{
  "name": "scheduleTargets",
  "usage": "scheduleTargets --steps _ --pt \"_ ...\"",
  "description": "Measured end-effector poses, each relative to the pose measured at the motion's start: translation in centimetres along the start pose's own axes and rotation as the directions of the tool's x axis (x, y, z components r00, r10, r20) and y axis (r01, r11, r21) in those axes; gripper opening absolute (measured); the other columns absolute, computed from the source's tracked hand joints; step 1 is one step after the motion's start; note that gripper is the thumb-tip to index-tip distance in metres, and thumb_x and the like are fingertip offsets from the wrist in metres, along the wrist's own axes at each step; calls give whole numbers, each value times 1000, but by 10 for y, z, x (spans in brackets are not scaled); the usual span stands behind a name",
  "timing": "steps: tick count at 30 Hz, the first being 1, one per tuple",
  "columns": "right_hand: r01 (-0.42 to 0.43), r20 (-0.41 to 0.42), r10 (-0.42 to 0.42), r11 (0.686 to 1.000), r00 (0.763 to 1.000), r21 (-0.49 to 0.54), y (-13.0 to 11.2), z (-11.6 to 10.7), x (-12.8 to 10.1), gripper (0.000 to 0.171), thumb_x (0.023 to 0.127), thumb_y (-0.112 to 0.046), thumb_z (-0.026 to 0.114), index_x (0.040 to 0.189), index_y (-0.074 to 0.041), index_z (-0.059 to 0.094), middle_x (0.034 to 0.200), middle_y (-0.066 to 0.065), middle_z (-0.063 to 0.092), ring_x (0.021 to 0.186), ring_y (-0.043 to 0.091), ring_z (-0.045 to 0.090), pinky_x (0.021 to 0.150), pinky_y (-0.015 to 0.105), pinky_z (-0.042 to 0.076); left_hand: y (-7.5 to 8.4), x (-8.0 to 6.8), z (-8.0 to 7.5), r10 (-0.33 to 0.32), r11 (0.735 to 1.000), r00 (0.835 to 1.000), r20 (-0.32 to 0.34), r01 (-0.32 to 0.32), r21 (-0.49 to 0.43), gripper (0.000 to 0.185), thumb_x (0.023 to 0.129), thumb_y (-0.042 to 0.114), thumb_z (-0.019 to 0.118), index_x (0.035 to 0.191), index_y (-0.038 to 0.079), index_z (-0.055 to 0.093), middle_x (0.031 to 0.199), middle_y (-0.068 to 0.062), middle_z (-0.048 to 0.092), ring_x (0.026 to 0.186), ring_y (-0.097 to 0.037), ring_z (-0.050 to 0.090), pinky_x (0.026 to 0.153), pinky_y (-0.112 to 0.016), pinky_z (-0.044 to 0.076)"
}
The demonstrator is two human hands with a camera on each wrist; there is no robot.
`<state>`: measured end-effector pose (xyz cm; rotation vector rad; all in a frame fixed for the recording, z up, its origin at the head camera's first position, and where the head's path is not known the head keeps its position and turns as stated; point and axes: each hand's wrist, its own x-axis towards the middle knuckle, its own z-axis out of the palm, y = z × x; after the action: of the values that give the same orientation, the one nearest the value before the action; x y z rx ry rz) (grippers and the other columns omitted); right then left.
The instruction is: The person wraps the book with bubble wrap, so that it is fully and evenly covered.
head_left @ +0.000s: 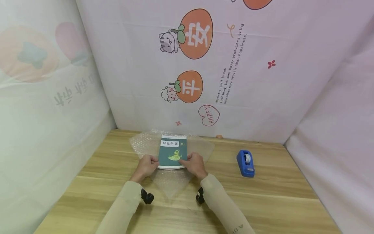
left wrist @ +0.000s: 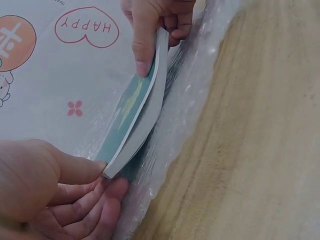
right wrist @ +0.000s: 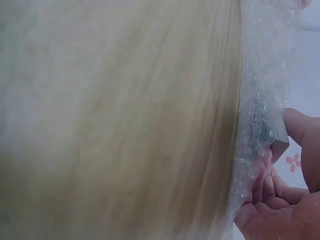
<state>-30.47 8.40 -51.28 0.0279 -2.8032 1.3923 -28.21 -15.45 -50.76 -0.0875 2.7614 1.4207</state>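
Note:
A green paperback book (head_left: 168, 154) with a white title label lies on a sheet of bubble wrap (head_left: 169, 182). By its near left corner my left hand (head_left: 147, 166) pinches it, thumb on the cover and fingers underneath. My right hand (head_left: 195, 163) grips the near right corner the same way, its thumb on the cover. In the left wrist view the book's page edge (left wrist: 145, 117) bows between both hands. The right wrist view shows the bubble wrap (right wrist: 260, 125) beside the right hand (right wrist: 287, 200) and a corner of the book.
A blue tape dispenser (head_left: 245, 163) holding a roll of clear tape stands to the right on the wooden table (head_left: 280, 195). Behind the table hangs a white printed cloth (head_left: 248, 81), and more white cloth lines both sides.

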Motion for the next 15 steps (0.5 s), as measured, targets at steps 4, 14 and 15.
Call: scheduleTargets --steps 4,14,15 --pt "8 14 -8 1000 1000 -14 1 2 4 61 85 -26 88 52 -18 37 50 -10 32 49 8 32 46 22 27 3 0 -2 -14 1000 1000 2 14 8 15 96 4 69 102 -8 73 97 -21 77 87 -24 72 76 -32 61" --pt "-25 30 28 997 999 -79 -6 3 6 61 86 -29 87 50 -17 40 49 -9 31 49 9 33 46 23 28 2 2 -3 -25 998 1000 -12 25 50 18 96 7 69 104 -8 75 106 -22 77 94 -27 71 81 -36 61" --pt "-27 39 31 996 999 -87 -6 2 6 60 87 -30 87 51 -16 41 50 -9 33 50 10 34 46 23 28 2 2 -3 -22 998 1000 -20 23 52 18 95 8 70 104 -8 75 105 -22 78 93 -27 71 80 -37 61"
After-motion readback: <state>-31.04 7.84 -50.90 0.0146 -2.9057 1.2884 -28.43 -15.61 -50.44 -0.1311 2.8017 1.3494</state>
